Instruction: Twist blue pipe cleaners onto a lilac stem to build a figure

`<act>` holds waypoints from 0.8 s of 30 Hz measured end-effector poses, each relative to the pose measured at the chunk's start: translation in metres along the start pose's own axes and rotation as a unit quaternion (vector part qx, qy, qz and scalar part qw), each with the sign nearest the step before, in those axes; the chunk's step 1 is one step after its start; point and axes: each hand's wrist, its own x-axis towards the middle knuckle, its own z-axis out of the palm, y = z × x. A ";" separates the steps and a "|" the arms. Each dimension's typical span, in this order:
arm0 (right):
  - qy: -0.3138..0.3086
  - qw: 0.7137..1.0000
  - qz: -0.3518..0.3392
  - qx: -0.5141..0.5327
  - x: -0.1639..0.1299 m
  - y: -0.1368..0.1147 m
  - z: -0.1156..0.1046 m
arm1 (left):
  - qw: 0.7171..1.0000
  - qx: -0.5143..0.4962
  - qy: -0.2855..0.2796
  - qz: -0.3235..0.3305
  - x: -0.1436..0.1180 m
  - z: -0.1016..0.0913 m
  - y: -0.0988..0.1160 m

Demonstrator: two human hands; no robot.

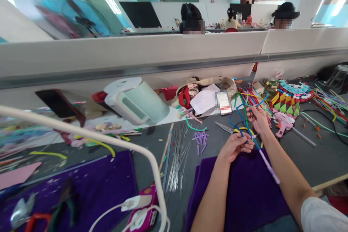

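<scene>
My left hand is closed, its fingers pinched round blue pipe cleaners just beside a small white band. From that band a lilac-wrapped stem slants down to the right, below my right forearm. Higher up, the fingers of my right hand are closed on the upper part of the blue pipe cleaners, which spread out in loops. Just behind my left hand lie scissors with yellow and dark handles, blades pointing left. Under my wrists is a folded purple cloth.
A pale green kettle stands left of centre. Silver wires and short purple pieces lie left of my hands. To the right are a pink glue gun and a glass jar. A white cable-like arm crosses the left side.
</scene>
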 end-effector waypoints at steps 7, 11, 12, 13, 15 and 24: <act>0.135 0.977 -0.139 -0.093 0.003 0.018 -0.017 | 0.969 -0.028 0.169 0.176 0.001 -0.010 0.013; 0.081 0.986 -0.101 -0.106 0.000 0.037 -0.013 | 0.941 -0.074 0.215 0.252 0.005 -0.016 0.013; 0.049 0.990 -0.088 -0.103 -0.002 0.041 -0.009 | 0.934 -0.084 0.221 0.266 0.005 -0.017 0.014; 0.029 0.991 -0.081 -0.099 -0.005 0.044 -0.004 | 0.930 -0.095 0.227 0.272 0.005 -0.018 0.014; 0.003 0.994 -0.064 -0.092 -0.012 0.049 0.007 | 0.924 -0.114 0.238 0.276 0.005 -0.019 0.015; -0.078 0.996 0.040 -0.032 -0.028 0.047 0.025 | 0.902 -0.160 0.282 0.284 0.018 -0.033 0.016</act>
